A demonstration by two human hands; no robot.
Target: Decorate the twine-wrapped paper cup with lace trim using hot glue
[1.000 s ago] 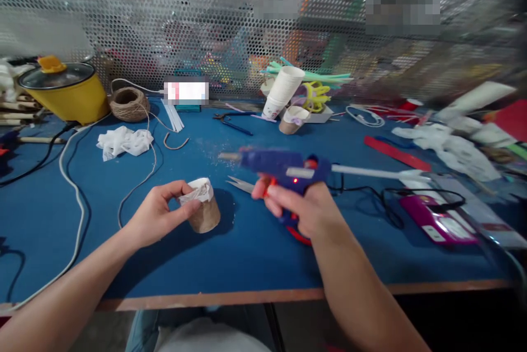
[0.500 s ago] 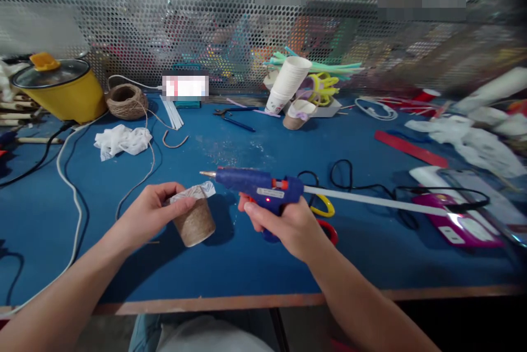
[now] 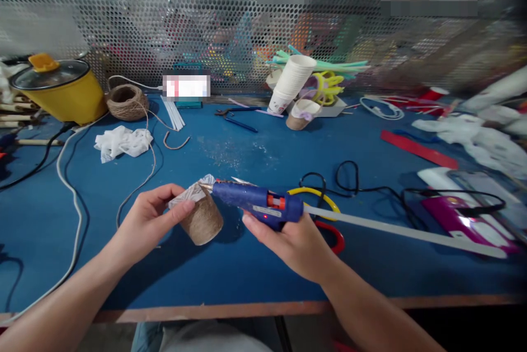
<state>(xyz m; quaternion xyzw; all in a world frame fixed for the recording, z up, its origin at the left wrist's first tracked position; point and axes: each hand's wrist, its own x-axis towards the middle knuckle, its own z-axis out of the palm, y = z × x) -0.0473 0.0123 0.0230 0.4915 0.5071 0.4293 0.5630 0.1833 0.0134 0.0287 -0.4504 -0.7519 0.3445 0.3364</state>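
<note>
My left hand (image 3: 158, 219) grips a small cup wrapped in brown twine (image 3: 202, 221), its thumb on the near side. A whitish lace-like strip (image 3: 190, 193) lies along the cup's rim, partly under my fingers. In my right hand (image 3: 290, 236) is a blue hot glue gun (image 3: 242, 195), with a small red light lit on its side. Its metal nozzle is at the strip on the cup's rim; whether it touches cannot be made out. A long white glue stick (image 3: 395, 229) sticks out of the gun's back.
Scissors with a yellow and red handle (image 3: 336, 238) lie beside my right hand. Behind are a twine ball (image 3: 127, 102), crumpled white fabric (image 3: 122, 142), pliers (image 3: 236, 120), stacked paper cups (image 3: 293, 83) and another twine-wrapped cup (image 3: 297, 121). A yellow pot (image 3: 61, 94) stands left; black cable crosses the right.
The glue gun has come down, its nozzle now at the cup's rim, and its rear end has dipped. The cup has shifted slightly right and tilted a little more.
</note>
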